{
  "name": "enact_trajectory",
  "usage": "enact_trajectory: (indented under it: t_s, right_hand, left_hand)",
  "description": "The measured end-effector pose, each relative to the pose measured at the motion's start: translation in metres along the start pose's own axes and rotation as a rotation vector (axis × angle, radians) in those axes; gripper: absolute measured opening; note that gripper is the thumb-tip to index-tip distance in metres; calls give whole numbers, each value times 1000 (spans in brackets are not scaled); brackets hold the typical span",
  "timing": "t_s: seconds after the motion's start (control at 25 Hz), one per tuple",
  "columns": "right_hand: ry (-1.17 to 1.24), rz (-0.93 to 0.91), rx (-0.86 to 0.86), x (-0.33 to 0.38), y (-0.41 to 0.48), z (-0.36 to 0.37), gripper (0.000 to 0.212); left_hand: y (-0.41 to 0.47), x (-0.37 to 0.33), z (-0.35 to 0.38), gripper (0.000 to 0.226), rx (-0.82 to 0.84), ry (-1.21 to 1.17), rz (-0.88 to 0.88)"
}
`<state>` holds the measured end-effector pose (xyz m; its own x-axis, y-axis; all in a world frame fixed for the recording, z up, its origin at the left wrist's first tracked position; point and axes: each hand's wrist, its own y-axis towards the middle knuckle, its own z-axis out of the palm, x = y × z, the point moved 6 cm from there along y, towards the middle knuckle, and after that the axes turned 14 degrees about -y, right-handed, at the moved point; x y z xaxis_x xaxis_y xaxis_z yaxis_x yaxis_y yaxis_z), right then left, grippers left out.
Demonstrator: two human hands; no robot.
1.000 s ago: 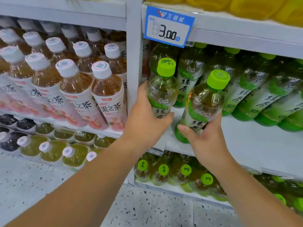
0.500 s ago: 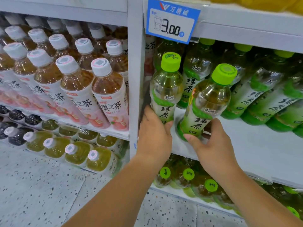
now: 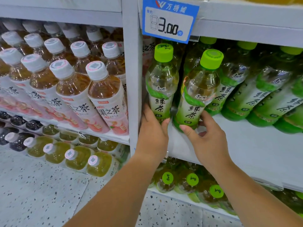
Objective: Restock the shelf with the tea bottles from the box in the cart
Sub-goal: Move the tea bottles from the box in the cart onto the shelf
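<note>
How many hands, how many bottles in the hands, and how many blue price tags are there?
Hands: 2, the left hand and the right hand
Held bottles: 2, the left bottle and the right bottle
Blue price tag: 1
Total: 5
</note>
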<state>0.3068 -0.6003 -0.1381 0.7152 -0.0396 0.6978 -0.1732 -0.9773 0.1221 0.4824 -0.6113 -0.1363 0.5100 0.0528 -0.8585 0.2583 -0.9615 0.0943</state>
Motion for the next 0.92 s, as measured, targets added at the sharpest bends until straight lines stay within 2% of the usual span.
enact_trajectory:
  t_s: [0.12, 0.28, 0.4, 0.64, 0.92]
  right_hand:
    - [-88, 20, -23, -1, 0, 7, 67]
    - [-161, 18, -58, 2, 0, 7, 62]
    - [-165, 34, -48, -2, 0, 8, 60]
    - [-162, 40, -41, -5, 1, 8, 61]
    - [-145, 32, -28, -8, 4, 9, 71]
  left_hand:
    - [1, 3, 2, 88, 35, 19, 28]
    - [2, 7, 1, 84, 22, -43, 14]
    - [3, 11, 3, 79, 21, -99, -45]
    - [3, 2, 7, 89, 85, -106, -128]
    - [4, -1, 2, 85, 2, -147, -180]
